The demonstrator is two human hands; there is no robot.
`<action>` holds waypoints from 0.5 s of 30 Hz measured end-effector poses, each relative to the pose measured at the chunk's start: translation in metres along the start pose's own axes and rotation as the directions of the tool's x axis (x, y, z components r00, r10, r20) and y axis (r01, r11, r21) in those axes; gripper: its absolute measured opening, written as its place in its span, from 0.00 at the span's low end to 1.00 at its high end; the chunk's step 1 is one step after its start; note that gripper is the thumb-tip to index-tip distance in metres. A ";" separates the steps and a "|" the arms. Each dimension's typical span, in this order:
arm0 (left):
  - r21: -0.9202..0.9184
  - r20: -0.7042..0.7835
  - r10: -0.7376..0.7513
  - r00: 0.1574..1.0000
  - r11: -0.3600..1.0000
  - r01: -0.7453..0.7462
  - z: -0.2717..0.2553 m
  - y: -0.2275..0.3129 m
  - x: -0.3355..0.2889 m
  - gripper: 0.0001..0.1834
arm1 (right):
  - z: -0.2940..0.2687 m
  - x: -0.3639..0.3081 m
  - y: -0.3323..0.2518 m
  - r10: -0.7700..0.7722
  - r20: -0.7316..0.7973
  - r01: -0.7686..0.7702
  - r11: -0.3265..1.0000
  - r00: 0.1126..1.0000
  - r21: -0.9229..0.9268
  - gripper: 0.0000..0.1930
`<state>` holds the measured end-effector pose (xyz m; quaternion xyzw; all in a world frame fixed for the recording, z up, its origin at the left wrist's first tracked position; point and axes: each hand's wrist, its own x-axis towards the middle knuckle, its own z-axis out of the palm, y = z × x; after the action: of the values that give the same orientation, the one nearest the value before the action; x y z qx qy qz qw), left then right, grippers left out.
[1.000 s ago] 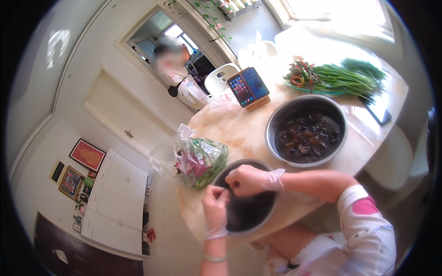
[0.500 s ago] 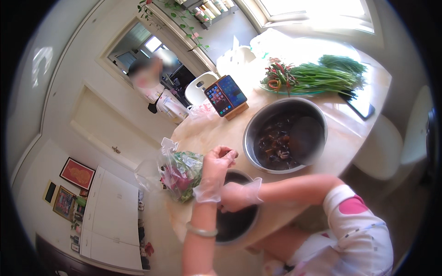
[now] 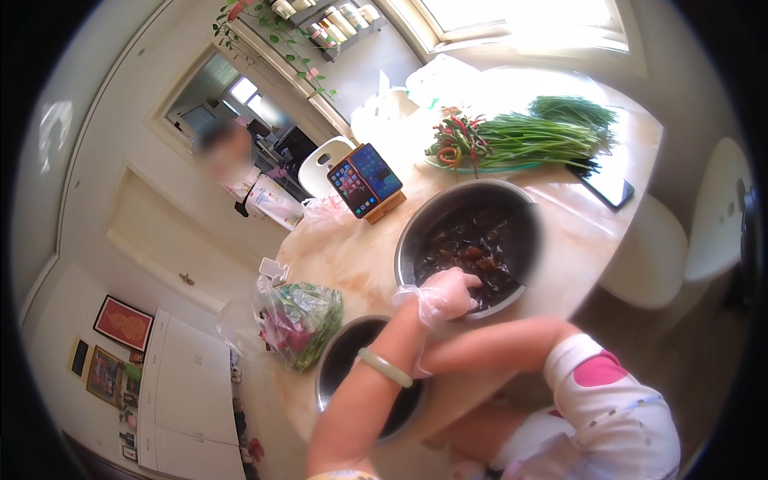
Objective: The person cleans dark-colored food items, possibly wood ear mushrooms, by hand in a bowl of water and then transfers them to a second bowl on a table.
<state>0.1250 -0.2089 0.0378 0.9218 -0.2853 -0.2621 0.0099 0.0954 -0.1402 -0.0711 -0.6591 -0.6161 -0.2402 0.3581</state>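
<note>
My left hand (image 3: 450,294), in a clear plastic glove, reaches over the near rim of a large steel pot (image 3: 408,232). Its thumb and a finger are apart at the dark, wet brown pieces (image 3: 480,258), which look like soaked wood ear mushrooms in dark liquid. A pale bangle (image 3: 386,368) circles my left forearm. My right hand (image 3: 421,362) is mostly behind that forearm, beside the smaller steel bowl (image 3: 323,364); its fingers are hidden. Dark contents show in the smaller bowl, partly covered by my arm.
A bag of leafy vegetables (image 3: 298,324) lies left of the smaller bowl. Beyond the pot are a tablet on a stand (image 3: 366,182), green stalks (image 3: 536,140), red peppers (image 3: 462,136) and a dark flat device (image 3: 612,190). Another person (image 3: 240,176) is at the far left.
My left hand has moved right, from above the smaller bowl into the large pot. My right hand has become mostly hidden behind my left forearm. The whole view has shifted slightly.
</note>
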 end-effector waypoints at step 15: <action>-0.162 -0.238 0.127 0.963 0.972 -0.168 0.001 -0.007 0.046 0.23 | 0.012 0.002 -0.001 0.018 0.031 -0.018 1.000 0.999 -0.015 0.13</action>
<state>0.1606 -0.2276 0.0136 0.9170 -0.3257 -0.1787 0.1454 0.0930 -0.1291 -0.0770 -0.6708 -0.6140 -0.2312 0.3458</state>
